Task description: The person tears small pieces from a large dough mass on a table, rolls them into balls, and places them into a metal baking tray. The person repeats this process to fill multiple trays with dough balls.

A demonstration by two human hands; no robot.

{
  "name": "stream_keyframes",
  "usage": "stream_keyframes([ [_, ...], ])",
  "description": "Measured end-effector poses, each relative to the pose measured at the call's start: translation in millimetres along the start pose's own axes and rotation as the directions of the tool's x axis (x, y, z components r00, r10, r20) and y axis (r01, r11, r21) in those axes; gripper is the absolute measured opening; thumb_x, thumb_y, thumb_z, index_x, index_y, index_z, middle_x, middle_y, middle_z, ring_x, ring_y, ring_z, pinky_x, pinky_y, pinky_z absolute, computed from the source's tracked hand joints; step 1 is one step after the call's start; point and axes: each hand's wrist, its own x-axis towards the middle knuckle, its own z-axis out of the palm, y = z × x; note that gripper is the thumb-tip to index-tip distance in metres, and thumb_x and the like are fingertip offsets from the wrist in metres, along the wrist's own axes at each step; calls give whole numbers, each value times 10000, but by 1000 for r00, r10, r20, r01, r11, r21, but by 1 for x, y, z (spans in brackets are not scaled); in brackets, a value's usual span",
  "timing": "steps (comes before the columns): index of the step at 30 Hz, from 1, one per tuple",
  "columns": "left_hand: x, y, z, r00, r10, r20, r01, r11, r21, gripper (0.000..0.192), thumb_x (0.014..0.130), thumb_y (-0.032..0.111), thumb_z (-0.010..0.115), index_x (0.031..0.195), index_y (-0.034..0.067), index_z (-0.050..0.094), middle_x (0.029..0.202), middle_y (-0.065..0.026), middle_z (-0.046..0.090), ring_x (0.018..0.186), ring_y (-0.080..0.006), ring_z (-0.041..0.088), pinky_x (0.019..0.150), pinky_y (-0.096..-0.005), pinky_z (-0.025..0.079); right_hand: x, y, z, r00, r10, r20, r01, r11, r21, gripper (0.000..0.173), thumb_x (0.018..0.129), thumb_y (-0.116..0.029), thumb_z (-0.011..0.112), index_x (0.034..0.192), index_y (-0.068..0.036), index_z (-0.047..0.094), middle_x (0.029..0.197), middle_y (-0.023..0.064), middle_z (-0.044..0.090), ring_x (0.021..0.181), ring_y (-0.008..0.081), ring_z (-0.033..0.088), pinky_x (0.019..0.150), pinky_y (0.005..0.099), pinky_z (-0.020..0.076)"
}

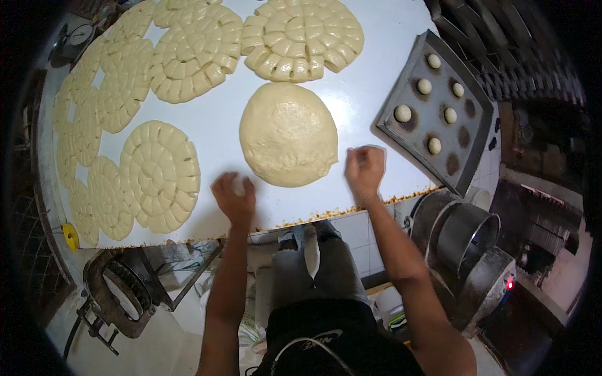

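A large round slab of smooth dough [288, 134] lies on the white tabletop between my hands. My left hand [235, 195] is over the table at the slab's lower left, its fingers curled with thumb and fingertips apart and nothing seen between them. Close to the slab's right edge, my right hand [366, 167] is curled in a loose fist, apart from the dough; whether its fingers are closed fully is unclear. Flat dough rounds cut into ringed segments lie left of and behind the slab, one at the left [160, 176] and another at the back [303, 37].
At the right, a dark metal baking tray [388, 117] holds several small dough balls [424, 86]. The table's rusty front edge [329, 212] runs before my body. A metal mixing bowl and machine [465, 239] stand below right; a dial scale [81, 35] stands far left.
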Motion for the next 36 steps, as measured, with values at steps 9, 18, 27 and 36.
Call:
stream_keyframes([
  [9, -6, 11, 10, 999, -37, 22, 36, 997, 70, 241, 846, 88, 795, 1015, 16, 638, 1013, -160, 655, 977, -383, 600, 911, -490, 485, -3, 2, 3, 997, -78, 2, 78, 994, -76, 150, 864, -42, 748, 859, -40, 598, 883, 162, 613, 887, 389, 571, 819, 468, 443],
  [18, -23, 3, 8, 990, -98, 105, 97, 995, 14, 268, 867, 85, 761, 1094, 6, 642, 1121, -200, 633, 1079, -424, 577, 953, -540, 467, -10, 1, -2, 995, -96, 35, 97, 995, -38, 201, 826, -64, 807, 857, -43, 610, 902, 146, 643, 904, 368, 595, 840, 469, 466],
  [27, -44, 9, 7, 992, 34, 118, -48, 992, 114, 223, 850, 37, 766, 999, -4, 604, 1010, -174, 609, 1024, -373, 573, 913, -509, 472, -25, 13, -12, 985, -155, 79, 142, 979, 146, 214, 802, -54, 800, 893, -55, 607, 934, 142, 623, 946, 386, 583, 869, 503, 465],
  [36, -74, 61, 11, 993, -62, 99, 60, 998, 24, 492, 875, 50, 667, 1343, -64, 570, 1368, -259, 579, 1352, -433, 511, 1149, -540, 415, -57, 17, -49, 963, -92, 254, 45, 982, 183, 284, 808, -44, 761, 1063, -38, 634, 1239, 157, 615, 1224, 394, 558, 1037, 502, 467],
])
